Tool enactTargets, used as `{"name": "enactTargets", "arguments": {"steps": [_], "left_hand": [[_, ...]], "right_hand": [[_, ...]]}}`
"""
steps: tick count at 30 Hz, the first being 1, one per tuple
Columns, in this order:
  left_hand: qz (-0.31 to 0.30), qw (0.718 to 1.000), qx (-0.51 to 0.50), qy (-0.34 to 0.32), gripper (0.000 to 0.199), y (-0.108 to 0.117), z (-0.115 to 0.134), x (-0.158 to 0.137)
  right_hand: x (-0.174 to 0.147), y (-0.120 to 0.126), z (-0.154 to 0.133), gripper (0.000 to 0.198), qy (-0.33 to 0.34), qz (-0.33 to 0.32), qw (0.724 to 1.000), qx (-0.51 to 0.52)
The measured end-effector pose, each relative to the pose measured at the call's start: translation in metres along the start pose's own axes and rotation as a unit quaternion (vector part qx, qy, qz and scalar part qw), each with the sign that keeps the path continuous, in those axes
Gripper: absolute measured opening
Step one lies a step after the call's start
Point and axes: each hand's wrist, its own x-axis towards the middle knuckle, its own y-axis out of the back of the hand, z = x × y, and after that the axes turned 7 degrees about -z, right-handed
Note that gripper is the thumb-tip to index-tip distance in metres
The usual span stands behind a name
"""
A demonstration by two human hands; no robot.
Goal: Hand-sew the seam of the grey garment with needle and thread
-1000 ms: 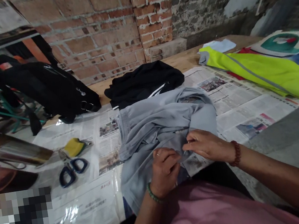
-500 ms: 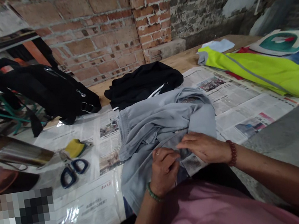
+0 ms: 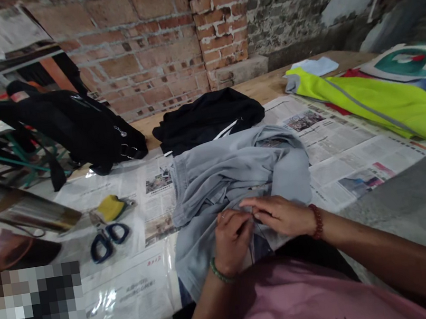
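A crumpled light grey garment lies in front of me on the newspaper-covered table, its near part reaching down to my lap. My left hand, with a green bead bracelet, is closed in a pinch at the garment's near edge. Almost touching it, my right hand has thumb and index finger brought together; a red bead bracelet circles that wrist. The fingertips of both hands meet above the fabric. Whatever small thing sits between the right fingertips is too small to make out.
Scissors and a yellow sponge-like piece lie left, near a metal flask and a pink-lidded jar. Behind are a black bag and black clothing. A neon yellow garment and an iron are right.
My right hand has moved slightly left and up, bringing its fingertips against those of my left hand. The view has shifted a little; the grey garment stays in place.
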Motion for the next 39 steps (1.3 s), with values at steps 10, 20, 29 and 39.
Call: {"name": "enactTargets", "arguments": {"steps": [10,20,29,39], "left_hand": [[-0.041,0.908,-0.252,0.331,0.023,0.021,0.0,0.031],[-0.035,0.82,-0.408,0.4,0.02,0.027,-0.017,0.036],[-0.028,0.819,-0.423,0.387,0.019,0.028,-0.022,0.03],[-0.029,0.815,-0.427,0.391,0.019,0.029,-0.023,0.029]], "right_hand": [[-0.001,-0.002,0.025,0.023,-0.016,0.213,0.977,-0.025],[0.014,-0.009,0.016,0.027,0.062,0.14,0.981,-0.118],[0.033,-0.022,0.02,0.009,-0.003,0.154,0.988,-0.015],[0.031,-0.017,0.021,0.006,-0.046,0.144,0.989,-0.001]]}}
